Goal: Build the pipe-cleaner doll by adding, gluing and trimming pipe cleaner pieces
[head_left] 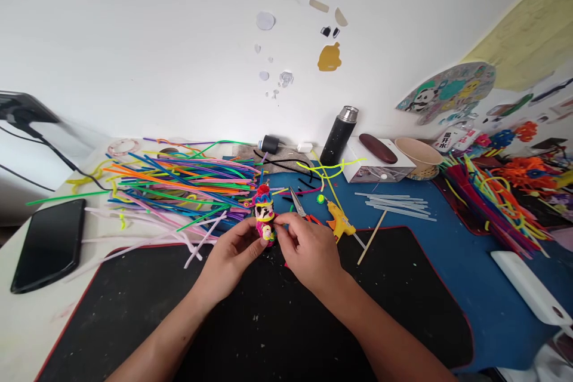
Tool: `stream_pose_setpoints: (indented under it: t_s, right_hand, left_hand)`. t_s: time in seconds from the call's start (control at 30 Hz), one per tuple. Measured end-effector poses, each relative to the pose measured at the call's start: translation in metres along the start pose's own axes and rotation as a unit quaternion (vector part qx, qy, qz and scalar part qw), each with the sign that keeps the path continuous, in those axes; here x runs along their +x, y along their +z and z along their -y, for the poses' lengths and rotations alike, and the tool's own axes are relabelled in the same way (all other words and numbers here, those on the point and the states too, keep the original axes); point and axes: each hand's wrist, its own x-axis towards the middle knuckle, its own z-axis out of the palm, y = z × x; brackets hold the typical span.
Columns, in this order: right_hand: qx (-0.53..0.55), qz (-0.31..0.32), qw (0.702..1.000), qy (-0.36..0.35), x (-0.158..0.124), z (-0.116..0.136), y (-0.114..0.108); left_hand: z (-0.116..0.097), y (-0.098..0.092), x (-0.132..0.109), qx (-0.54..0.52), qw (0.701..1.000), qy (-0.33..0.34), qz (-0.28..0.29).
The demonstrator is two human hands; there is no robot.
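Observation:
Upright over the black mat, a small pipe-cleaner doll (264,215) has a red pompom, a blue frill, a black-and-white face and a pink and yellow body. My left hand (233,253) is closed round its lower part, thumb in front. From the other side my right hand (311,248) pinches at the doll's edge; what sits between those fingertips is too small to make out. Just behind my right hand lie scissors (297,203) with orange handles, partly covered. A yellow glue gun (340,219) rests to their right.
Many coloured pipe cleaners (183,179) spread over the left side, beside a black phone (49,245). Behind stand a black thermos (339,134) and a white box (378,161). Clear glue sticks (398,204) and a wooden stick (372,237) lie right, with more pipe cleaners (496,203) beyond.

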Motion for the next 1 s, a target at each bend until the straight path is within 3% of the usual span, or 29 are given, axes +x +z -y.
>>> stream_pose_setpoints:
  t_s: [0.63,1.0]
  right_hand:
    - [0.064,0.011,0.997,0.041,-0.004,0.004,0.001]
    - [0.139,0.034,0.987,0.075,-0.020,0.005,-0.003]
  left_hand:
    - [0.010,-0.007,0.003,-0.035,0.999,-0.028,-0.013]
    - [0.011,-0.010,0.009,-0.089,0.992,-0.034,-0.077]
